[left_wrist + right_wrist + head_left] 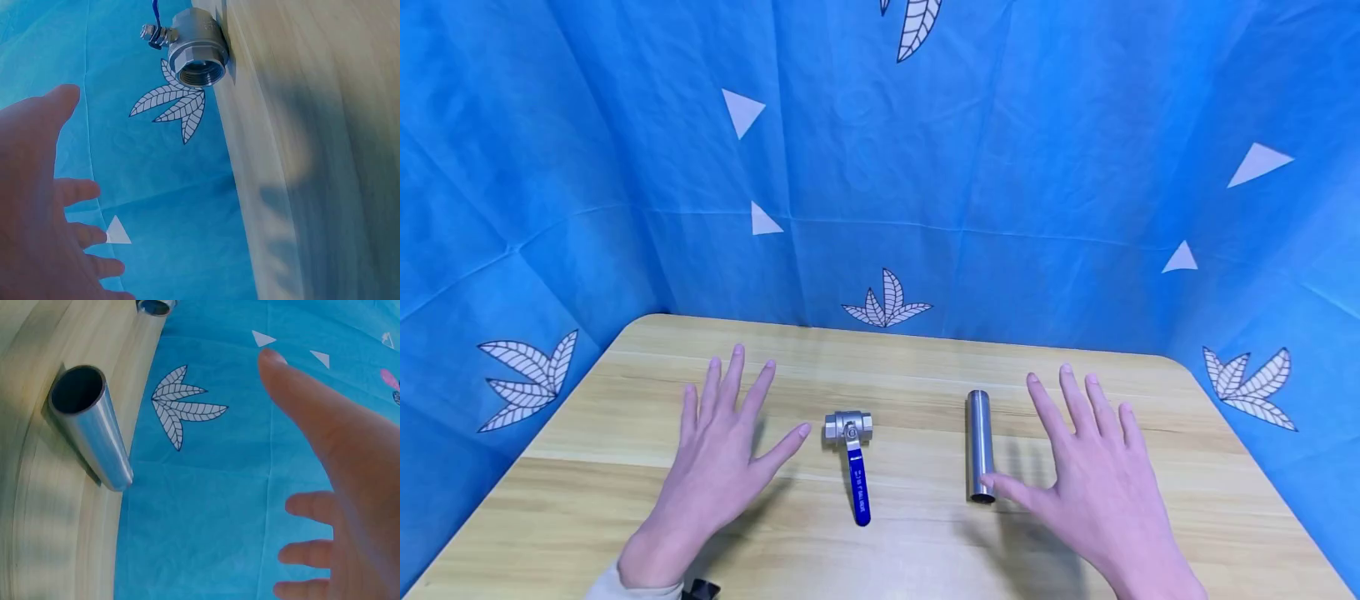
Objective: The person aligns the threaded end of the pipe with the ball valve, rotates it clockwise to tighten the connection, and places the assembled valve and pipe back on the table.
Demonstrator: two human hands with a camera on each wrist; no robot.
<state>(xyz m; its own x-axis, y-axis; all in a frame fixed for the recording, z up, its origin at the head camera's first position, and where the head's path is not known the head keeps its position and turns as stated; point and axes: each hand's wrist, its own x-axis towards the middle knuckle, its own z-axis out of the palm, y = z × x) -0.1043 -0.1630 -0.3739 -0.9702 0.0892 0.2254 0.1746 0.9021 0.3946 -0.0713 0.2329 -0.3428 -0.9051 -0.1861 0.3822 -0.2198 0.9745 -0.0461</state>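
Note:
A metal ball valve (848, 427) with a blue lever handle (858, 487) lies on the table between the hands, nearer the left one. To its right lies a plain metal tube (981, 446), its length running toward the back. My left hand (718, 462) hovers over the table left of the valve, fingers spread and holding nothing. Spread likewise, my right hand (1101, 479) is above the table right of the tube; its thumb tip overlaps the tube's near end in the head view, but the right wrist view shows a gap. A threaded opening of the valve (199, 47) faces the left wrist camera.
The wooden table (910, 550) has rounded far corners. Blue cloth (880, 167) with white leaf and triangle prints hangs behind it and along both sides. A dark object (702, 590) shows at the left wrist.

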